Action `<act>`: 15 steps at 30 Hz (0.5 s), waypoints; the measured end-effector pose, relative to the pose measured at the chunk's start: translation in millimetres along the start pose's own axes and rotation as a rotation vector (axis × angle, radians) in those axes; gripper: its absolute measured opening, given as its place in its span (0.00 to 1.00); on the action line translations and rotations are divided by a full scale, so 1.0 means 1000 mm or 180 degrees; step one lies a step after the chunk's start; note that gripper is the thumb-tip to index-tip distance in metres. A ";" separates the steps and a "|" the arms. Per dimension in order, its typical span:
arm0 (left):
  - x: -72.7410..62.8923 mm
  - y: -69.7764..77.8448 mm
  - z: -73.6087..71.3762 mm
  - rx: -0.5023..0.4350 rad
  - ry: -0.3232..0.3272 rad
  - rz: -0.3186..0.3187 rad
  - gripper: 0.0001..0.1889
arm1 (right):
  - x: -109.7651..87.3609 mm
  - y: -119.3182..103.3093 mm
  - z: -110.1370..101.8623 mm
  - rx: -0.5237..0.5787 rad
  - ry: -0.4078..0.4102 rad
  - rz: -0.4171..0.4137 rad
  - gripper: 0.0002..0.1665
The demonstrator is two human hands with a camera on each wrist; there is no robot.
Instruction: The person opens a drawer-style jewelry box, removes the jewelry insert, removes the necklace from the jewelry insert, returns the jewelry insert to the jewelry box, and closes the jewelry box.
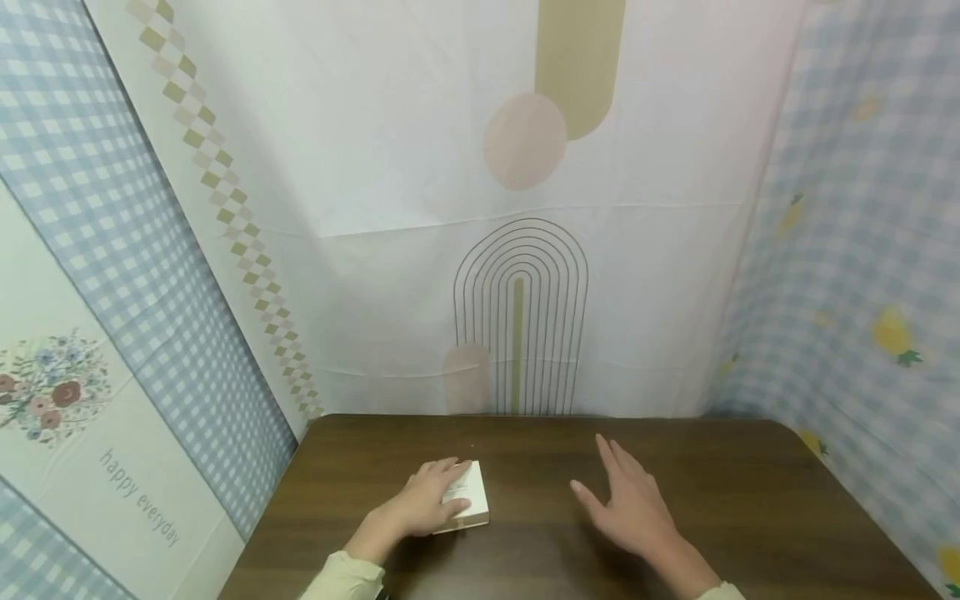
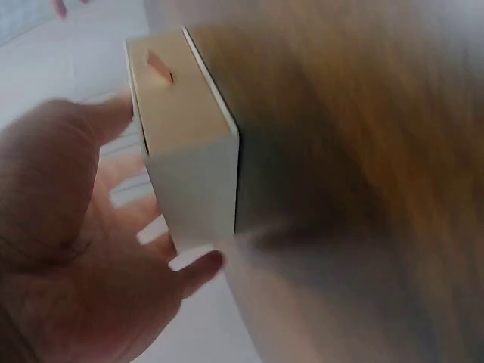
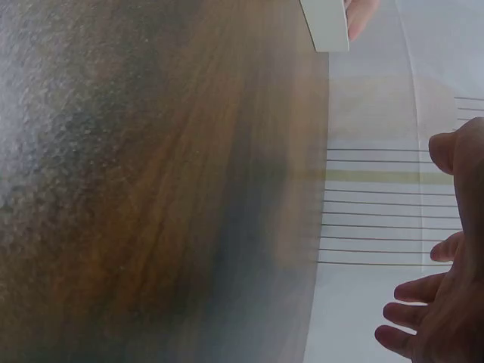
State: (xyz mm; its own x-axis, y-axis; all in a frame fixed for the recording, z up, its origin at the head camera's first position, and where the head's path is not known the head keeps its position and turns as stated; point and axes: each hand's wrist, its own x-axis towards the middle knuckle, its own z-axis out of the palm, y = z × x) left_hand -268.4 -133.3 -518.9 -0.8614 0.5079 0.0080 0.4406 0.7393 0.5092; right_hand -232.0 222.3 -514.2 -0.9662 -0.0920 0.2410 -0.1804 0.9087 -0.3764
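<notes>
A small white box [image 1: 472,492] lies on the brown table, with faint print on its top. My left hand [image 1: 427,496] is over its left part, thumb and fingers reaching across the top with little bend. In the left wrist view the box's cream drawer end [image 2: 178,98] shows a small ribbon pull [image 2: 159,68]. The thumb is right at the upper edge there, and the little finger extends past the white side. My right hand [image 1: 630,504] hovers over the table to the right of the box, fingers extended, thumb spread, holding nothing.
The dark wood table [image 1: 540,467] has rounded far corners. Behind it hangs a white patterned cloth [image 1: 390,300]. Blue checked cloths flank it, the left cloth [image 1: 150,225] with flowers and lettering, the right cloth [image 1: 840,275] with pineapples.
</notes>
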 end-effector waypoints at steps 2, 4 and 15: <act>0.002 0.000 0.000 0.0128 -0.0057 -0.0020 0.36 | -0.001 0.001 0.001 0.0026 0.0006 0.0004 0.57; 0.003 0.000 0.000 0.0235 -0.0098 -0.0060 0.36 | -0.003 0.001 0.002 0.0065 0.0003 0.0008 0.57; 0.010 0.011 0.003 0.0621 -0.0239 -0.0297 0.40 | -0.005 0.010 0.005 0.0096 0.0009 -0.0030 0.58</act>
State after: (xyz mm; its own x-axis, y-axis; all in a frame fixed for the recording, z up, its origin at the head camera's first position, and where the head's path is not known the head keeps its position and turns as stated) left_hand -271.5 -119.1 -516.0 -0.8828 0.4593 -0.0990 0.4067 0.8525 0.3286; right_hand -230.1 229.5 -524.0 -0.9639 -0.0993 0.2471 -0.1950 0.8951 -0.4009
